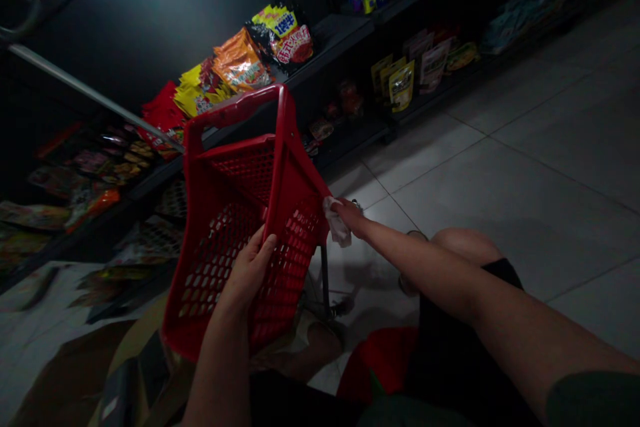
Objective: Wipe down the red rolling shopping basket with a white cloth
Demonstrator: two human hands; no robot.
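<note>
A red plastic shopping cart (293,173) with perforated basket walls stands tilted in the view, close in front of me. My left hand (250,265) grips the edge of its near side, thumb over the rim and the other fingers partly hidden behind it. My right hand (351,215) is closed on a crumpled white cloth (340,232) and presses it against the outer right side of the cart. Inside the basket I see only bare red walls. A thin dark leg (325,280) shows under the cart.
Dark shelves (345,33) hold several snack packets (241,61) behind the cart. A metal pole (95,97) slants down to the cart's left side. Brown cardboard (65,373) lies at lower left. Pale floor tiles (530,167) extend to the right. A red item (383,353) lies near my legs.
</note>
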